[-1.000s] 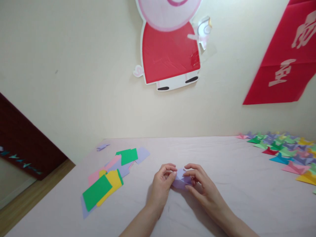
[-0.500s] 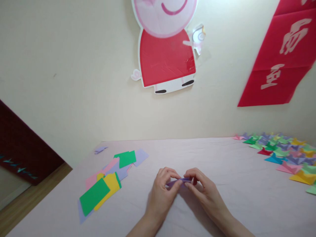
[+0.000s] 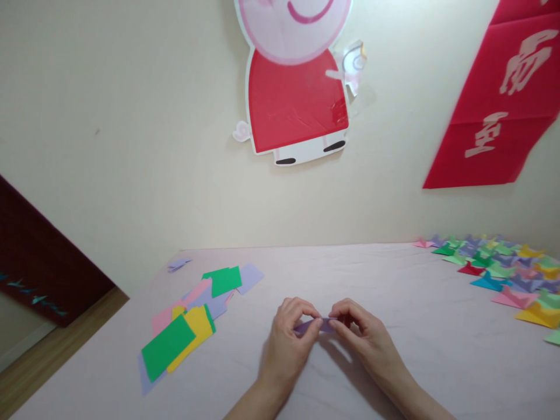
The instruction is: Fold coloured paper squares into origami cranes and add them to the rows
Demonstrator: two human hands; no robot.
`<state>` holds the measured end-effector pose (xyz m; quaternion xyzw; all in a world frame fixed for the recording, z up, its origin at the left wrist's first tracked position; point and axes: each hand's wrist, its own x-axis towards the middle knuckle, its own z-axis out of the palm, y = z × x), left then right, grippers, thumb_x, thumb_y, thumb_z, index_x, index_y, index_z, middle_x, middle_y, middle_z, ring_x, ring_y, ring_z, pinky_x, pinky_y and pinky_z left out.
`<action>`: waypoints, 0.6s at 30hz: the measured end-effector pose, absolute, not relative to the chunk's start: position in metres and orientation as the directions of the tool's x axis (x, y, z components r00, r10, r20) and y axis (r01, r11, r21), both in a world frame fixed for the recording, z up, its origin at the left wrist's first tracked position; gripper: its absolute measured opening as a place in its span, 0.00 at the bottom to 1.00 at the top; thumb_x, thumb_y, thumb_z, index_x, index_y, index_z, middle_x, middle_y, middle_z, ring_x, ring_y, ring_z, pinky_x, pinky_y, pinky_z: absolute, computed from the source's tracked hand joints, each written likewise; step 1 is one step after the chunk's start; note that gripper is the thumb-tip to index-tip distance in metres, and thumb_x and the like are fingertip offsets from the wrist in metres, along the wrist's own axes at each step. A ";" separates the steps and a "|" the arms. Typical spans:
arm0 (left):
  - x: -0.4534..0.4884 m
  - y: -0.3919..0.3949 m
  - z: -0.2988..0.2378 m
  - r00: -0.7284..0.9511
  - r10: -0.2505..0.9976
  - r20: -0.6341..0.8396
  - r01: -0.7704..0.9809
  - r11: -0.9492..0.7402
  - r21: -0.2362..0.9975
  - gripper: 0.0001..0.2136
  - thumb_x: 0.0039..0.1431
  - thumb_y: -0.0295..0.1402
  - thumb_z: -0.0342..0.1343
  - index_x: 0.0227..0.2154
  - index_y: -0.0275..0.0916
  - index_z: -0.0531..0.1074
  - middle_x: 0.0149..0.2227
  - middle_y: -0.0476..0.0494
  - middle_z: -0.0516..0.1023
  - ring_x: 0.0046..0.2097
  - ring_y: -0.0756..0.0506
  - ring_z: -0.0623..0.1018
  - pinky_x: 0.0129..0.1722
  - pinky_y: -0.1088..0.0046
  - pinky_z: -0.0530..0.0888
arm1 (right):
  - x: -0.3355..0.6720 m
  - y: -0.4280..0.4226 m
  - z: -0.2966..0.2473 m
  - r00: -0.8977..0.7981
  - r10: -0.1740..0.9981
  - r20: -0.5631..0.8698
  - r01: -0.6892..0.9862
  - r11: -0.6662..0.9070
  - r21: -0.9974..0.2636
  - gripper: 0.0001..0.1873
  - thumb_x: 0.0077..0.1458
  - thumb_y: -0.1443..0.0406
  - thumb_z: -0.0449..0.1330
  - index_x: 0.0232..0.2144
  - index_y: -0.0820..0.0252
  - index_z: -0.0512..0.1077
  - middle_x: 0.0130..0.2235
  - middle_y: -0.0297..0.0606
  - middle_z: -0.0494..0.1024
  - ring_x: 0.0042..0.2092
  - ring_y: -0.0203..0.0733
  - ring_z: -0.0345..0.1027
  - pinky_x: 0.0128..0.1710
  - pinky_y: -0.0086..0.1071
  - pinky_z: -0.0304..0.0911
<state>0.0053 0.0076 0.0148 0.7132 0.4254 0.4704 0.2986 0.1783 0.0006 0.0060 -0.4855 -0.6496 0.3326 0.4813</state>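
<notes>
A small folded piece of purple paper [image 3: 326, 325] is held between my two hands, just above the cloth-covered table [image 3: 245, 373]. My left hand [image 3: 291, 338] pinches its left part between thumb and fingers. On the other side, my right hand [image 3: 365, 338] grips the right end with thumb and forefinger. Fingers cover much of the paper, so its full folded shape is hidden.
Loose paper sheets, with a green sheet [image 3: 168, 348] and a yellow sheet [image 3: 199, 332] among them, lie in a pile at the left. A small purple folded paper [image 3: 178, 265] sits behind them. Several folded paper figures, including a blue one [image 3: 490, 282], stand in rows at the right.
The purple paper has tilted or flattened, showing more of its face between the thumbs. My right fingers have shifted slightly on its right end. Both hands stay in place.
</notes>
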 end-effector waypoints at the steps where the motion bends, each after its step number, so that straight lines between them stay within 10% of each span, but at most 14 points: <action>1: 0.005 0.007 0.015 0.194 0.887 0.418 0.326 -0.460 0.826 0.04 0.57 0.26 0.57 0.28 0.41 0.73 0.33 0.47 0.75 0.40 0.44 0.73 0.42 0.69 0.67 | 0.178 0.001 0.006 -0.070 0.952 0.299 0.306 0.305 -0.902 0.09 0.55 0.60 0.59 0.27 0.58 0.70 0.28 0.33 0.72 0.30 0.38 0.66 0.31 0.30 0.61; 5: 0.006 0.004 0.019 0.053 0.897 0.438 0.344 -0.429 0.835 0.04 0.57 0.28 0.58 0.35 0.42 0.73 0.41 0.45 0.73 0.48 0.43 0.70 0.49 0.67 0.65 | 0.179 0.000 0.005 -0.042 0.938 0.345 0.298 0.341 -0.891 0.10 0.56 0.60 0.59 0.25 0.57 0.67 0.26 0.31 0.68 0.28 0.37 0.63 0.29 0.29 0.61; 18: 0.016 0.001 0.009 0.096 0.985 0.141 0.291 -0.164 0.943 0.09 0.61 0.35 0.54 0.26 0.40 0.69 0.27 0.53 0.68 0.29 0.49 0.68 0.31 0.75 0.64 | 0.176 -0.006 0.008 -0.301 0.723 0.622 0.632 0.640 -0.437 0.04 0.57 0.69 0.56 0.33 0.54 0.68 0.34 0.38 0.71 0.36 0.44 0.64 0.36 0.37 0.62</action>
